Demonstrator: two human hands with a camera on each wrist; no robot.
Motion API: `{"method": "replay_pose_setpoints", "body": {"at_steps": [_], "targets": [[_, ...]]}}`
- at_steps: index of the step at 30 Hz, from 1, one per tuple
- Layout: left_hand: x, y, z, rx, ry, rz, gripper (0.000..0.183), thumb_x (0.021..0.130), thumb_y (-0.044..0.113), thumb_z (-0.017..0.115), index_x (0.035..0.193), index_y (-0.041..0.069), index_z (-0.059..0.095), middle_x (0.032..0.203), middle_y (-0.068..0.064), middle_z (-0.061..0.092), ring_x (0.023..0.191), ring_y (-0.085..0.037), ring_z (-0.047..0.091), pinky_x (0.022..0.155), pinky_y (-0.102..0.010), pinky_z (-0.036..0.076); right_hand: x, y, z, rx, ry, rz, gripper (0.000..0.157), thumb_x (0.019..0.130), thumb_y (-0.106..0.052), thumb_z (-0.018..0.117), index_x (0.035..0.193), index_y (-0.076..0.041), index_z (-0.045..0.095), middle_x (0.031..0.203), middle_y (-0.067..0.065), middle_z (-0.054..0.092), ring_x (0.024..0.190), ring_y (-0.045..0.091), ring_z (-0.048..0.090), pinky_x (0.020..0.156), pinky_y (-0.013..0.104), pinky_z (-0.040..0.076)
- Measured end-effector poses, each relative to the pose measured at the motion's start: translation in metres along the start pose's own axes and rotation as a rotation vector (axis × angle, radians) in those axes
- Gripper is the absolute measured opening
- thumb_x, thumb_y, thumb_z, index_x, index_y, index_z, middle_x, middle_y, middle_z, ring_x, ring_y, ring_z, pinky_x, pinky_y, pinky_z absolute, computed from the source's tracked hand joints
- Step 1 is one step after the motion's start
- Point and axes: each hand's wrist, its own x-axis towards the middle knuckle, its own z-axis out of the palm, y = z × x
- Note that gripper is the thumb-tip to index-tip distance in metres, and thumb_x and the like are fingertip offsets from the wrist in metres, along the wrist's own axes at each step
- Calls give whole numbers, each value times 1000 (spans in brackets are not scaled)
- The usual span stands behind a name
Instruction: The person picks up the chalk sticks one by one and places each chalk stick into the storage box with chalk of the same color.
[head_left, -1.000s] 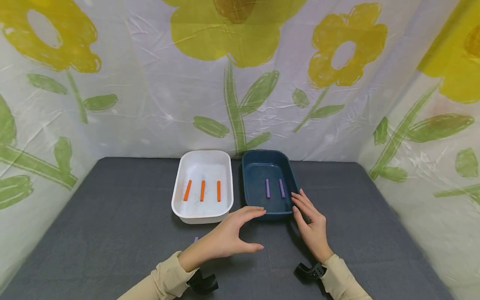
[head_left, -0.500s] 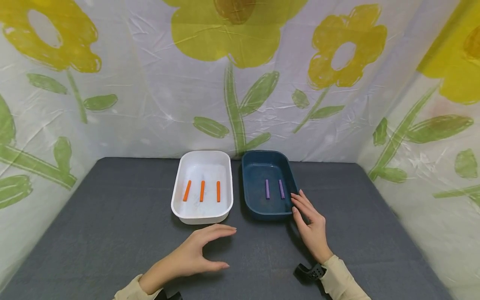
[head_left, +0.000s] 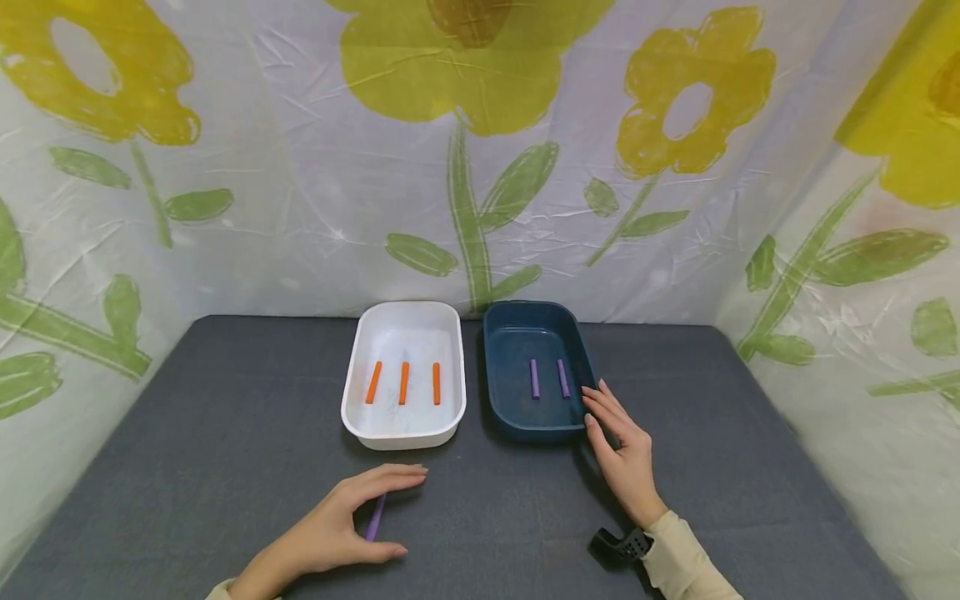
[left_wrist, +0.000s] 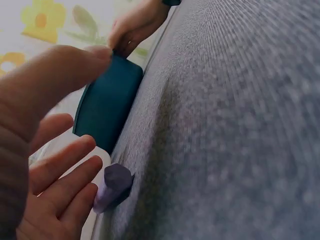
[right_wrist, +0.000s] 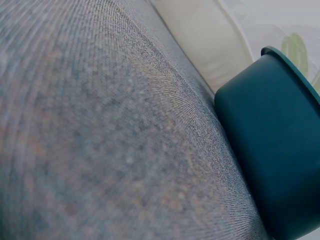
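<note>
My left hand point(head_left: 337, 525) hovers low over the cloth, thumb and fingers spread apart on either side of a purple chalk-like stick point(head_left: 377, 517). In the left wrist view the stick's blunt end point(left_wrist: 117, 177) shows beside the fingertips, with a gap to the thumb. My right hand point(head_left: 624, 454) rests its fairly straight fingertips at the right rim of the dark blue tray point(head_left: 534, 433), thumb by the near corner. Two purple sticks point(head_left: 535, 379) lie inside that tray. The right wrist view shows the tray's outer wall point(right_wrist: 275, 135) but not the hand.
Left of the blue tray stands a white tray point(head_left: 405, 442) holding three orange sticks point(head_left: 404, 383). Both sit at the back of the grey cloth-covered table point(head_left: 247, 433), close to a flower-printed curtain point(head_left: 300, 208).
My left hand has moved left and toward me from in front of the blue tray, to around the loose purple stick. The right hand and both trays have stayed put.
</note>
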Motion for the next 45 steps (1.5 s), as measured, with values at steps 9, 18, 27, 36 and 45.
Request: {"method": "replay_pose_setpoints", "body": {"at_steps": [9,18,27,36,45], "targets": [[-6,0,-4,14,6,4,74,70,8,90,135,0,57,139,-19,54,132,-32,49,108,-17,33,1,0,1,1,-2,-4,34,95,3,62,129,3,64,138,18,58,141,31,39,114,23,30],[-20,-3,-14,31,-22,-27,66,77,6,85,136,1,57,142,-20,52,139,-33,41,112,-17,28,0,1,-1,7,4,2,34,94,3,62,128,4,64,137,18,58,141,31,39,114,24,30],[-30,-2,-30,107,-35,-76,64,78,11,85,136,4,58,141,-16,54,134,-25,48,110,-14,28,1,0,-1,-11,10,-19,34,94,5,62,128,3,64,136,19,59,140,31,40,113,22,30],[-42,0,-53,146,-60,-148,70,76,23,88,137,8,58,140,-12,56,134,-20,48,107,-9,27,0,1,1,5,12,-29,34,94,5,63,127,4,65,135,21,59,140,33,40,113,24,31],[-46,-8,-58,99,-30,-186,76,70,30,90,136,7,59,137,-12,58,132,-14,49,104,-8,30,-1,5,0,-4,3,-33,34,95,3,62,129,4,63,137,19,58,141,32,39,113,23,31]]}}
